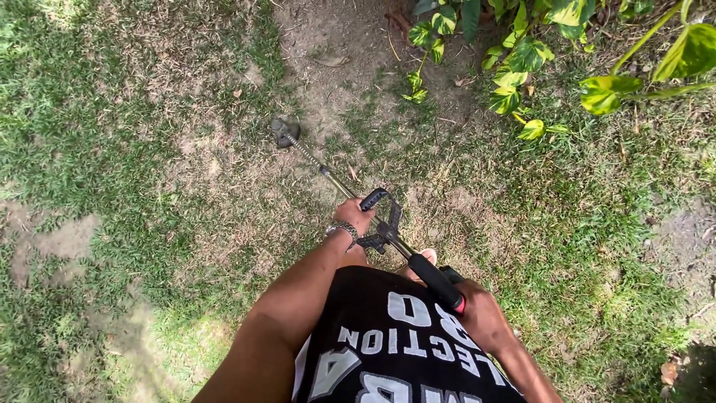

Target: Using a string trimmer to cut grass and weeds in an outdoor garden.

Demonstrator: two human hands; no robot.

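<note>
A string trimmer (pixel 350 195) angles down over patchy lawn, its cutting head (pixel 284 133) resting low on a bare dirt patch (pixel 335 82) ahead. The left hand (pixel 353 215), with a metal bracelet (pixel 343 228) at the wrist, is closed around the black loop handle (pixel 382 207); the right hand (pixel 481 313) grips the rear shaft grip (pixel 435 281). Variegated leafy plants (pixel 522 60) border the grass (pixel 89 149).
</note>
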